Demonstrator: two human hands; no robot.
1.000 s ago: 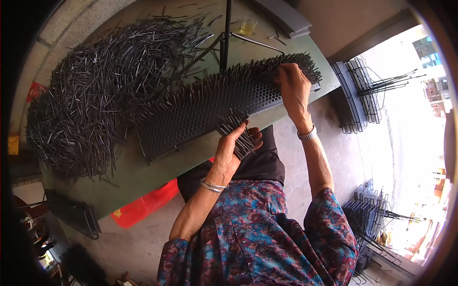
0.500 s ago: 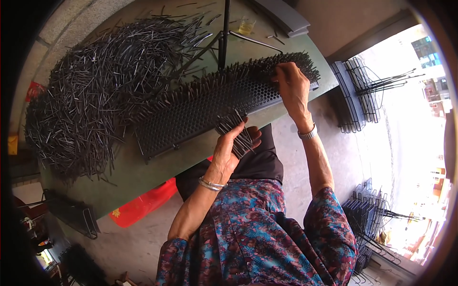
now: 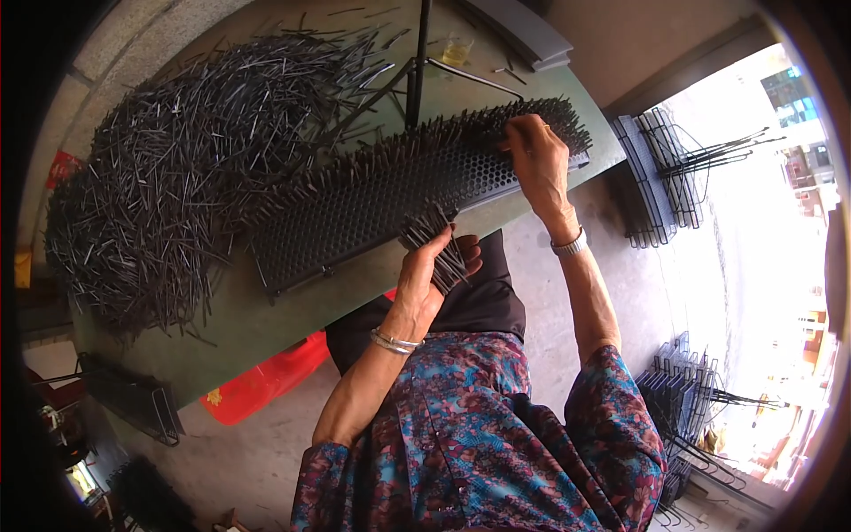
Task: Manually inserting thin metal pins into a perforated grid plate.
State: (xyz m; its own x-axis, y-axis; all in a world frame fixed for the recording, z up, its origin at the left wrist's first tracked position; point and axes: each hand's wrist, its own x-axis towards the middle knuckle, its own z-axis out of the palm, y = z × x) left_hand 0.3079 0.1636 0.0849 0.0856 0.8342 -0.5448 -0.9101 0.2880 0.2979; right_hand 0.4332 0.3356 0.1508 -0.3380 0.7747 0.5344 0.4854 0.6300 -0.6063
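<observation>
A long dark panel (image 3: 355,220) full of small holes lies slanted across the green table. Thin black strips (image 3: 560,120) stand upright in rows along its far side and right end, while the holes of its near-left part show bare. My left hand (image 3: 419,277), just off the panel's near edge, is closed around a bundle of black strips (image 3: 441,246). With fingertips pinched together, my right hand (image 3: 541,164) is at the right part of the panel, against the standing strips. What those fingers hold is hidden among the dark strips.
A large heap of loose black strips (image 3: 168,177) covers the table's left side. Behind the panel stand a black pole (image 3: 414,89) with legs and a glass of yellowish liquid (image 3: 456,50). A red stool (image 3: 266,381) is below the table; wire racks (image 3: 683,390) stand at right.
My right hand has shifted slightly left and down along the panel, fingers still pinched. The left hand keeps its bundle almost in place.
</observation>
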